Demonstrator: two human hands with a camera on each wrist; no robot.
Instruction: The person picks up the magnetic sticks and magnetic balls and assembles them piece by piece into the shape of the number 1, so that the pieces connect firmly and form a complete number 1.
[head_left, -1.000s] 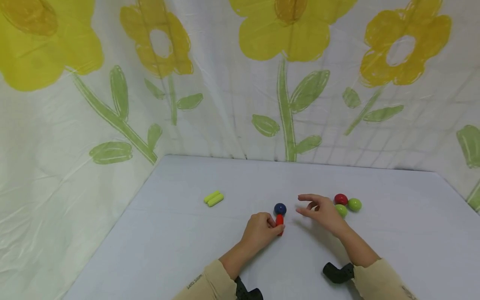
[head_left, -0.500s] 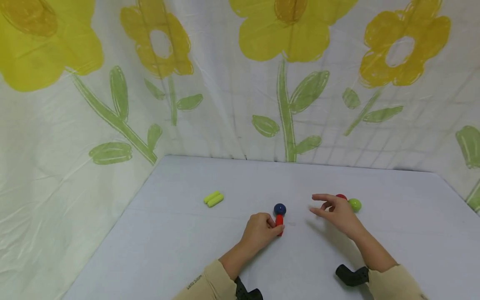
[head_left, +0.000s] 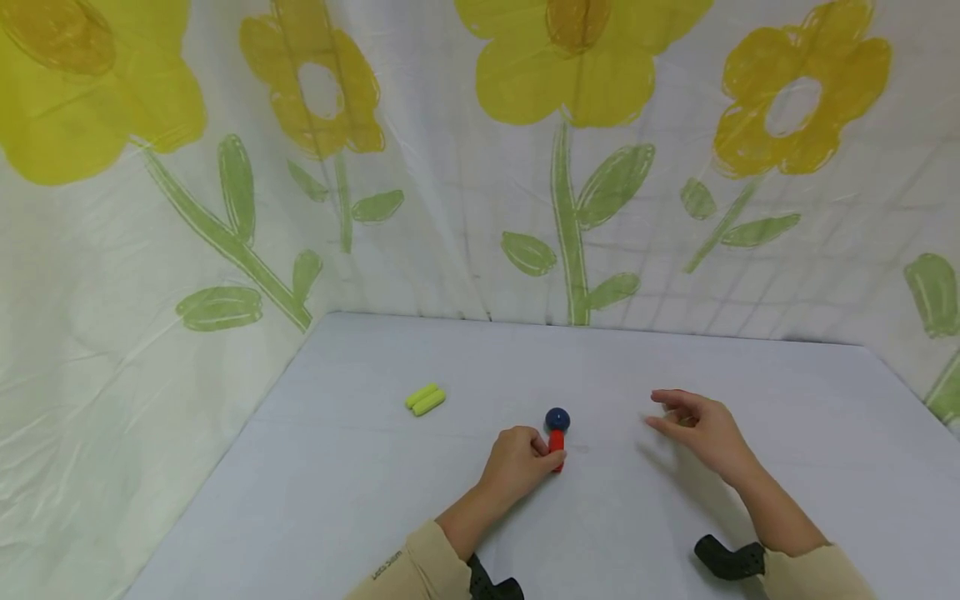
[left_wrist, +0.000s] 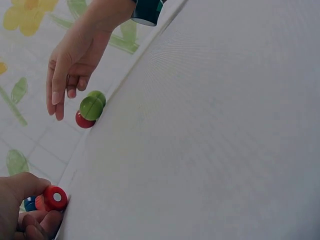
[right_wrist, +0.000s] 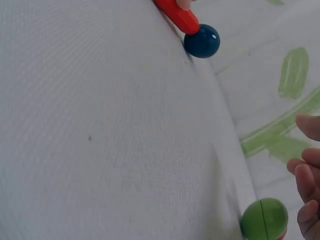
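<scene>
Between thumb and fingers, my left hand (head_left: 517, 462) pinches a short red rod (head_left: 557, 440) on the table. A dark blue ball (head_left: 557, 419) sits right at the rod's far end. The rod's near end shows a white round spot in the left wrist view. My right hand (head_left: 705, 433) hovers over the table with thumb and fingers spread apart, holding nothing. Close to it, in the left wrist view, are a front green ball (left_wrist: 91, 109), a second green ball (left_wrist: 99, 95) partly behind it, and a red ball (left_wrist: 83, 121); the head view hides all three.
Two yellow-green rods (head_left: 425, 399) lie side by side on the white table (head_left: 315, 492), left of the blue ball. A white curtain (head_left: 442, 233) with painted yellow flowers hangs behind the table. Black wrist devices (head_left: 727, 558) stick out beside the sleeves.
My right hand has moved to the right, away from the blue ball, and now covers the red and green balls in the head view. The left hand stays on the red rod.
</scene>
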